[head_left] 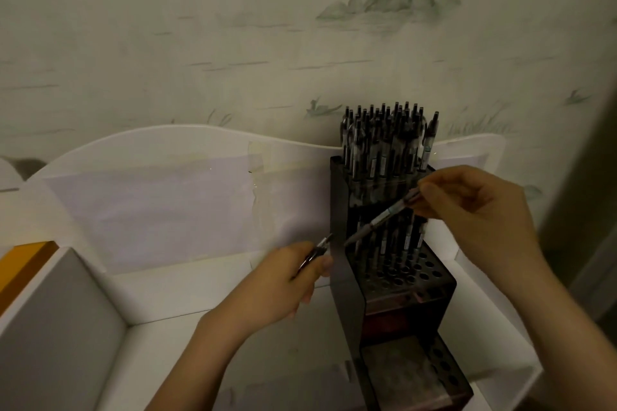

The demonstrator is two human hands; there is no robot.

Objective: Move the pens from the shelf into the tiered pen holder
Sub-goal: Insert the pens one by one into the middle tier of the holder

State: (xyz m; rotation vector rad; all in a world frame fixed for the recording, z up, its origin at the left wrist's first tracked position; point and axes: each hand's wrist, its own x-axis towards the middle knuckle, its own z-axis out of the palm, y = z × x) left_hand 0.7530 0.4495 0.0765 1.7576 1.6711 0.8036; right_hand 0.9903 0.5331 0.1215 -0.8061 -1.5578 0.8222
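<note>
Dark, see-through tiered pen holder (347, 277) standing upright at right of a white shelf (160, 280), stepped in three levels: far top tier crammed with upright pens (384, 140), black clickers up, too tightly packed to count; middle tier a perforated plate (430, 272) with a partial row of pens at its far side and open round holes nearer; near bottom tier showing a row of holes along its right edge, no pens seen in it

Right hand (474, 210) raised over the middle tier, thumb and fingertips pinching the upper end of a slim grey pen (384, 215), barrel slanting down and left, tip just above the holder's left wall. Left hand (283, 280) just left of the holder, fingers curled round a dark pen (315, 253), its tip poking up and right past the knuckles toward the holder's edge. Two pens in hand, one each

Shelf white, with a scalloped back panel (200, 143), taped pale paper (150, 207) on its inner face, and a grey-shaded divider (66, 310) at near left. Strip of orange (23, 264) at far left edge, identity unclear. Behind, pale wallpaper (233, 27) with faint green-grey painted hills, reeds and water strokes. Dim lighting throughout, detail on pen labels unreadable
</note>
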